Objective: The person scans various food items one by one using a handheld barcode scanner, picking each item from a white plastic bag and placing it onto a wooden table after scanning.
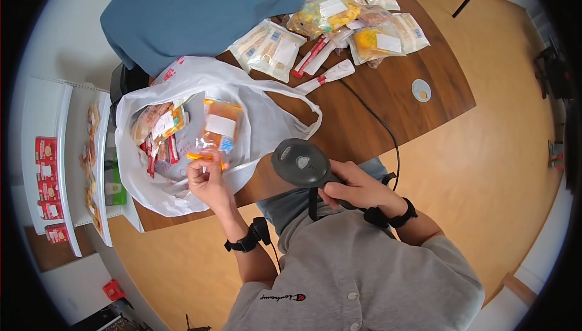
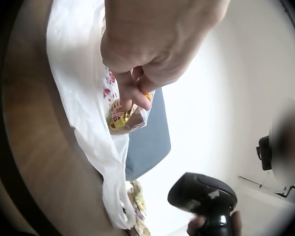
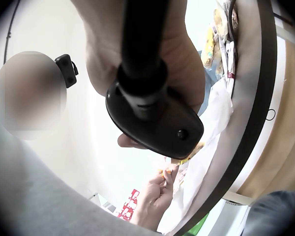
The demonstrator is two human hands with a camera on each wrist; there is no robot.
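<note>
Left hand point(image 1: 206, 179) is pinching the snack packet point(image 1: 217, 131) label-up over the bag point(image 1: 254, 113) at the desk's near edge, so right hand point(image 1: 357, 188), gripping the barcode scanner point(image 1: 301, 162), is reading it.

Your right hand point(image 1: 357, 188) covers the grip of the black handheld barcode scanner point(image 1: 301, 162), so only its head shows. Your left hand point(image 1: 208, 180) hides the near edge of the clear orange snack packet point(image 1: 215, 132). The white labels on the far packets point(image 1: 332, 19) are too small to read. The brown wooden counter point(image 2: 37, 147) is blurred in the left wrist view.
</note>
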